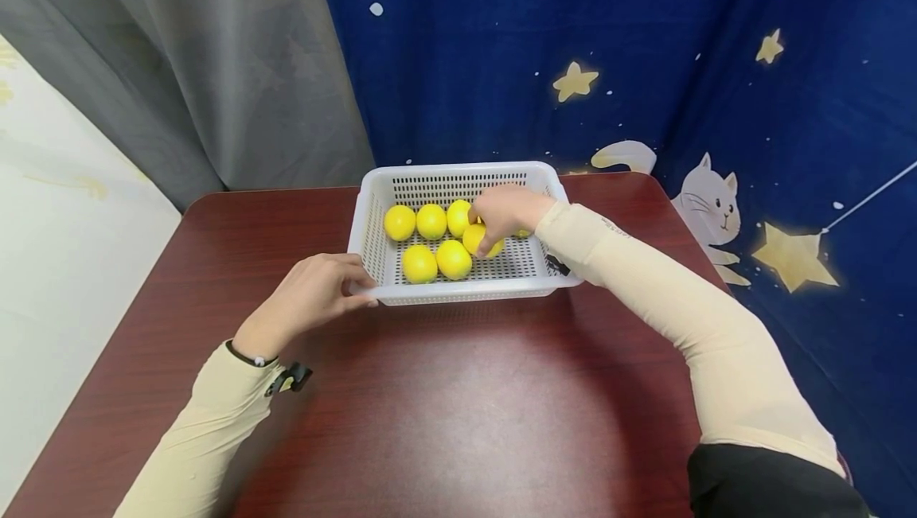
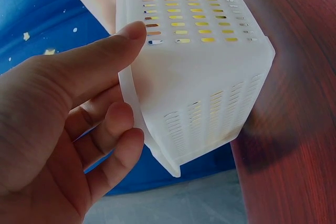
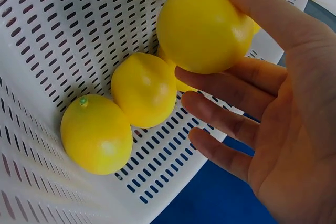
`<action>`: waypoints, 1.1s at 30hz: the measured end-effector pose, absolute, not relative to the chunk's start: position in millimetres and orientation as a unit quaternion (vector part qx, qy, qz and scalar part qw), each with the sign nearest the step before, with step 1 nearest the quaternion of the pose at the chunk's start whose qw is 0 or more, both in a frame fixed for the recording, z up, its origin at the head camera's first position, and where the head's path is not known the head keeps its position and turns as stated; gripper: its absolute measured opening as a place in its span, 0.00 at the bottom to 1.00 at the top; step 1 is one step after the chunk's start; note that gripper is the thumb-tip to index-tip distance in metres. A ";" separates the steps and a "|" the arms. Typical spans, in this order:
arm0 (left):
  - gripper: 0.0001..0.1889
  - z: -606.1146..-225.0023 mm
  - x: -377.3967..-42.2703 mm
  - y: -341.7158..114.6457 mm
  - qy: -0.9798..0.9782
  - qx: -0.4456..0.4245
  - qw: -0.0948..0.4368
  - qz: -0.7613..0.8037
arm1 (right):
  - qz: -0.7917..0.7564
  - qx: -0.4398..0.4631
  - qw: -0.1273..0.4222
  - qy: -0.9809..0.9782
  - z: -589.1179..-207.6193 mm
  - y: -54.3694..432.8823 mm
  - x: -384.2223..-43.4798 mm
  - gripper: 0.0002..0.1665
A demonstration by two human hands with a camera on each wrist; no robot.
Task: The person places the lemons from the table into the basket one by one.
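Observation:
A white plastic basket (image 1: pixel 480 288) with slotted walls stands on the table. My left hand (image 1: pixel 315 294) grips its near left corner; in the left wrist view the thumb lies on the basket's wall (image 2: pixel 194 72) and the other fingers bend at the rim. Inside the basket, my right hand (image 1: pixel 510 209) holds a round yellow fruit (image 3: pixel 202 27) between thumb and fingers, with the lower fingers spread apart from it. Several more yellow fruits (image 1: pixel 419 263) lie on the basket floor. One fruit (image 3: pixel 97 135) shows a small green stem end. Another sits partly hidden behind my right hand.
The dark red wooden table (image 1: pixel 458 407) stretches towards me from the basket. Behind it hang a grey curtain (image 1: pixel 236 64) and a blue curtain (image 1: pixel 487 64) with stars and a cat. A white surface (image 1: pixel 64 263) is at the left.

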State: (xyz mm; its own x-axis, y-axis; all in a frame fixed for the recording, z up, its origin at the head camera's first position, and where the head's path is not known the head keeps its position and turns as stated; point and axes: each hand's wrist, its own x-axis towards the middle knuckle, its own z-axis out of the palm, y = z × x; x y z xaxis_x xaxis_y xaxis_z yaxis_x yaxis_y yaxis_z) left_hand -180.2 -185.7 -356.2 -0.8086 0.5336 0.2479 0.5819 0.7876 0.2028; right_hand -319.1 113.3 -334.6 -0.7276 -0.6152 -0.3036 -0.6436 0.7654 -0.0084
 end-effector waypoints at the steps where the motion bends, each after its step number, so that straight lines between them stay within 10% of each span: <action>1: 0.09 -355.8 -180.0 -185.5 -0.941 -0.296 0.089 -0.136 | 0.047 -0.340 0.144 0.928 -334.6 112.9 -319.0 0.39; 33: 0.09 -357.6 -181.7 -187.0 -0.940 -0.300 0.089 -0.132 | 0.074 -0.410 0.122 0.901 -357.9 106.2 -328.6 0.40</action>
